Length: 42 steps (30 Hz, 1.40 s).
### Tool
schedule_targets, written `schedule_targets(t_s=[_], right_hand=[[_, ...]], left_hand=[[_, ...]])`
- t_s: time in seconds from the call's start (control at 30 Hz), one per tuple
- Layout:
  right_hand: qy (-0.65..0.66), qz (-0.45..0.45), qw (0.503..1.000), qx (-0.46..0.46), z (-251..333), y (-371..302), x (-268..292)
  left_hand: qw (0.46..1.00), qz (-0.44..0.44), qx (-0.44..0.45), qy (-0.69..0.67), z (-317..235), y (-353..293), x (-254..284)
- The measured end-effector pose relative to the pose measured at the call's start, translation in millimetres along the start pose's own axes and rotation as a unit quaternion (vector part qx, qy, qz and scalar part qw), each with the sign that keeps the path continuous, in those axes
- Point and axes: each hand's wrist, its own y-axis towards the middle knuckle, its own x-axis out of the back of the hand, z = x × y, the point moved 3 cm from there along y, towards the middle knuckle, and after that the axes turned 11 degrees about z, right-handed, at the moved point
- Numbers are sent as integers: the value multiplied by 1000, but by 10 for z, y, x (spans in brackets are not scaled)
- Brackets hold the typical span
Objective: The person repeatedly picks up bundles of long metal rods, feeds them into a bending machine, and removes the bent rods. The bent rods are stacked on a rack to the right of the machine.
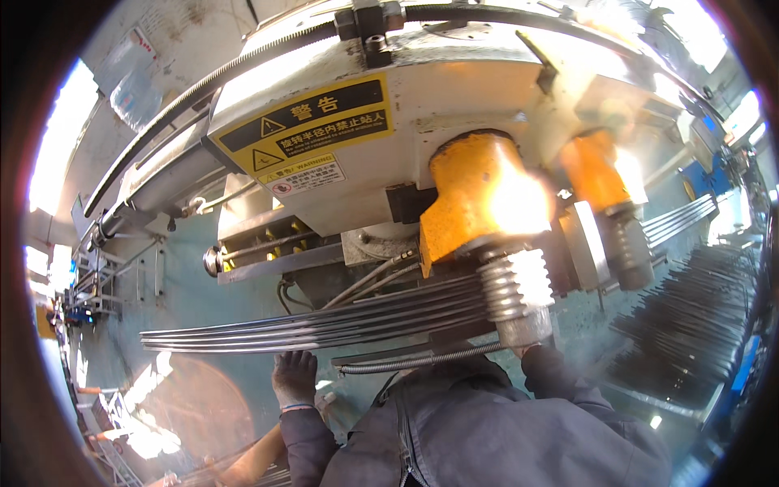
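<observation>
Several long dark metal rods (316,325) lie side by side, running left from a grooved steel roller (517,292) on the machine. My left hand (294,378), in a grey glove, is closed at the near edge of the rods, with its fingers bent against them. A coiled spring (418,358) stretches below the rods, in front of my body. My right hand (531,351) is at the foot of the roller, mostly hidden by it and my sleeve. Its fingers do not show. Orange housings (462,195) hold this roller and a second roller (630,247) farther right.
A large pale machine head (333,195) with a yellow and black warning label (308,122) fills the space ahead. Black hoses (235,69) arch over it. A big pile of dark rods (690,325) lies at right. A metal frame (105,276) stands at left.
</observation>
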Motion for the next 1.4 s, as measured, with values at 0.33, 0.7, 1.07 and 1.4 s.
schedule_targets(t_s=[0.33, 0.7, 1.07, 1.4], right_hand=[[-180, -90, 968, 150, 704, -2347, -344], [-299, -60, 535, 788, 3178, -5352, 351], [-304, 32, 444, 842, 3129, -5518, 982], [40, -202, 757, 620, 2350, -4259, 1316]], left_hand=[[945, -215, -129, -211, -593, 2, -8], [935, -271, -184, -140, -787, -330, 288], [935, -262, -114, -212, -888, -450, 893], [-2, -174, -109, -979, 17, -453, 1575]])
